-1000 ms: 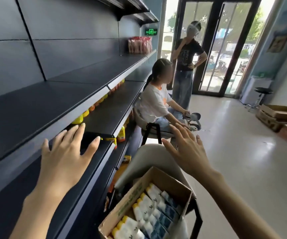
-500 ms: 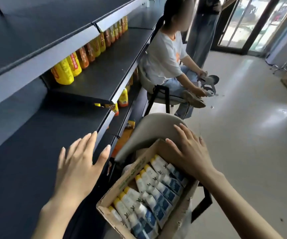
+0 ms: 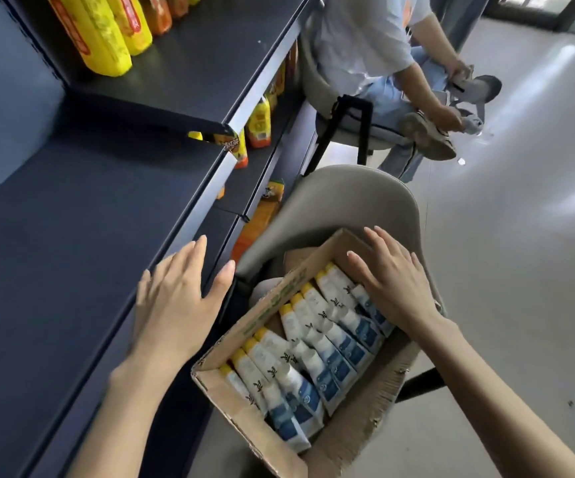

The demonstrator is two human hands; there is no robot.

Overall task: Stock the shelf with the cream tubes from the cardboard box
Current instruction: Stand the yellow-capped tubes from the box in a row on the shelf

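An open cardboard box (image 3: 272, 298) sits on a beige chair, packed with several white-and-blue cream tubes (image 3: 317, 343) with yellow caps, lying in rows. My right hand (image 3: 389, 281) is spread flat over the far end of the box, fingers straight, at the topmost tubes; whether it touches them I cannot tell. My left hand (image 3: 179, 298) hovers with fingers spread over the front edge of the dark shelf (image 3: 72, 236), just left of the box. Neither hand holds anything.
The beige chair (image 3: 348, 201) carries the box. A higher shelf (image 3: 193, 74) holds yellow and orange bottles (image 3: 106, 36). More packets (image 3: 258, 122) stand on lower shelves. A seated person (image 3: 382, 56) on another chair is close behind; pale floor lies to the right.
My view has tilted down toward the box. My right hand has come down from above the chair to the far tubes in the box; my left hand has lowered to the shelf edge.
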